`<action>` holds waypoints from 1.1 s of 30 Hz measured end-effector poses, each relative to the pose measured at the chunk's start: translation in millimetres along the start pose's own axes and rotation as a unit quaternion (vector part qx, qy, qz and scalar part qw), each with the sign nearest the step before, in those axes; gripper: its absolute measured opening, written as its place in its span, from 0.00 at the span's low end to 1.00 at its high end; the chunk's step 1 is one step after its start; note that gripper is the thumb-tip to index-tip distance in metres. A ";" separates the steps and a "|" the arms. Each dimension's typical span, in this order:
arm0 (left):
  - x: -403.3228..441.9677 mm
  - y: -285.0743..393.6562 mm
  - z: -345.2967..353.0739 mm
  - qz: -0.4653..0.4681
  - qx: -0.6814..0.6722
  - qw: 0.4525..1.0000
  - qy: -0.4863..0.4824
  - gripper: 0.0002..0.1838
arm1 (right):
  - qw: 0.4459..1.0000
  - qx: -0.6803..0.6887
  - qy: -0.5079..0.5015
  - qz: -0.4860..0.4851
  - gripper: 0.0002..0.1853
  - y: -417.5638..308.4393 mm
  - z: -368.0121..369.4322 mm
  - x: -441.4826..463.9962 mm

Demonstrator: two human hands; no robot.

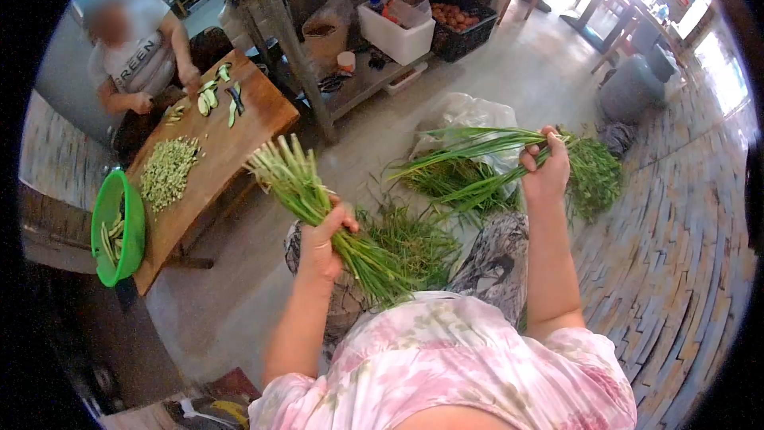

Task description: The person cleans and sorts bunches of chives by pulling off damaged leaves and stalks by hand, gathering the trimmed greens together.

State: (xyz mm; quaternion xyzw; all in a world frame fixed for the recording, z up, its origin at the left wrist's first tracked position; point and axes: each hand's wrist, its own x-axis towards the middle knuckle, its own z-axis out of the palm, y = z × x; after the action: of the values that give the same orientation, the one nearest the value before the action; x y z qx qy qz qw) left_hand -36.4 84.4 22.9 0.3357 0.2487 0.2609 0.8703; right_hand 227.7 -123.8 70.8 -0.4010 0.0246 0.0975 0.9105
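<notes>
A thick bunch of chives [293, 179], pale stem ends up and to the left, is gripped in my left hand [325, 240]. Its green leaf ends hang toward my lap. My right hand [547, 171] is raised to the right and pinches a few long chive leaves [469, 147] that stretch out leftward. Below, between my knees, lies a loose heap of thin green leaves and trimmings [418, 243]. A further pile of greens [454, 179] rests against a clear plastic bag [469, 115]. Leafy herbs [593, 175] lie just beyond my right hand.
At left, a co-worker [139, 52] cuts vegetables on a wooden table [255, 107] holding diced pieces [169, 171] and long slices. A green basket [135, 231] stands at its near end. Behind are a shelf with a white box [395, 32], a black crate [460, 32] and a grey bin [633, 87].
</notes>
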 end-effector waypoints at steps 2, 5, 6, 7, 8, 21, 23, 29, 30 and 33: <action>4.1 -11.0 2.3 -0.023 -0.002 1.000 0.009 0.13 | 1.000 0.003 -0.001 0.003 0.05 2.0 0.4 -0.5; 9.1 -19.5 15.7 -0.043 0.047 0.998 0.029 0.11 | 1.000 -0.011 -0.002 0.009 0.05 3.5 8.2 -9.7; 11.7 -21.5 19.7 -0.016 0.074 0.997 0.032 0.11 | 1.000 -0.020 -0.010 0.008 0.05 3.9 9.7 -11.8; 15.5 -24.2 23.2 0.010 0.101 0.994 0.034 0.10 | 0.999 -0.030 -0.017 0.007 0.05 4.4 11.0 -13.5; 19.1 -25.9 25.6 0.035 0.128 0.991 0.037 0.09 | 0.999 -0.039 -0.024 0.006 0.06 4.7 12.2 -15.0; 25.2 -31.4 45.9 0.017 0.174 0.984 -0.028 0.07 | 0.992 -0.118 -0.039 -0.020 0.09 16.5 29.2 -28.8; 26.2 -32.9 46.2 0.020 0.178 0.983 -0.030 0.07 | 0.989 -0.137 -0.052 -0.035 0.10 18.5 28.6 -29.1; 27.9 -36.0 50.9 0.032 0.183 0.982 -0.046 0.09 | 0.977 -0.186 -0.075 -0.067 0.09 26.0 26.1 -32.5; 27.5 -35.3 52.7 0.032 0.189 0.980 -0.054 0.09 | 0.976 -0.193 -0.076 -0.067 0.09 26.3 28.2 -34.6; 24.4 -33.4 59.5 0.014 0.201 0.977 -0.066 0.08 | 0.973 -0.208 -0.079 -0.063 0.11 27.0 33.4 -39.6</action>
State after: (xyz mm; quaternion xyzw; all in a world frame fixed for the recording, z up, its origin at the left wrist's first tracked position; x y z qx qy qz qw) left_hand 27.5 51.2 31.5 0.5240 0.2334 0.1950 0.7956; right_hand 182.4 -87.7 78.7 -0.5734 -0.0936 0.0743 0.8105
